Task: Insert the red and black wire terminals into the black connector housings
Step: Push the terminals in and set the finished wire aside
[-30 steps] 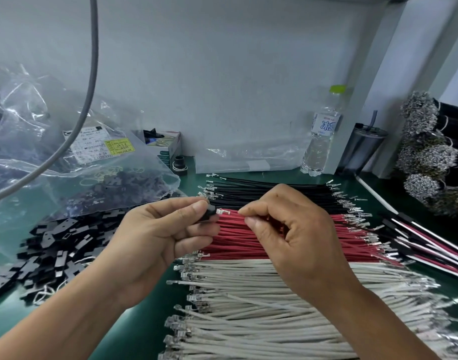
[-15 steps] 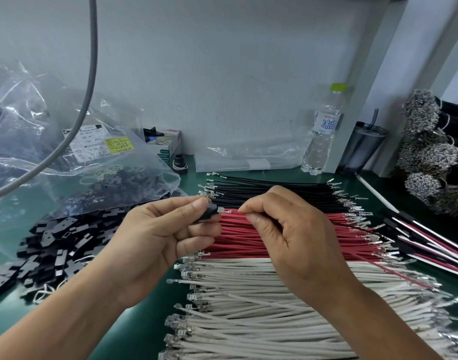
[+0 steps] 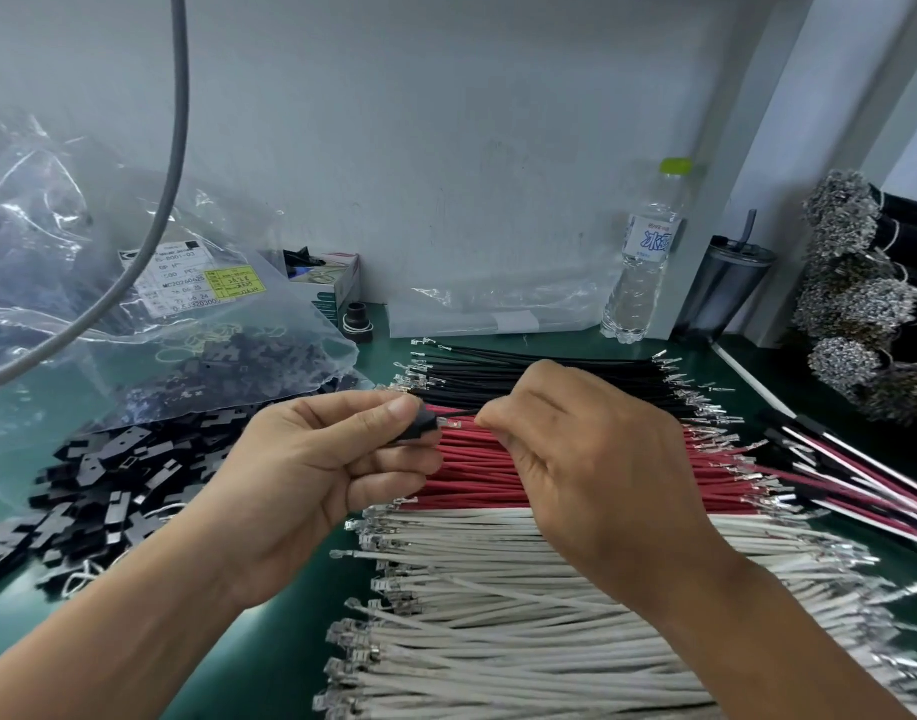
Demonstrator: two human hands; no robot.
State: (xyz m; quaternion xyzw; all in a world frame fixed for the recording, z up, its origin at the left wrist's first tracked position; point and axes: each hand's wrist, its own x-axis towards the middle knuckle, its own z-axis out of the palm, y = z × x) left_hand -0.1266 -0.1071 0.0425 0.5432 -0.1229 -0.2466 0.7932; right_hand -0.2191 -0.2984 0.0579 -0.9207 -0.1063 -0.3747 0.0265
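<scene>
Two bare forearms enter from the bottom edge, no sleeves visible anywhere up to the frame border. Left hand (image 3: 310, 475) and right hand (image 3: 596, 459) both bare: no gloves, rings, watch or wristband showing. Nails short and unpainted where the left thumb (image 3: 401, 407) shows one; the rest of the person is out of view.
</scene>
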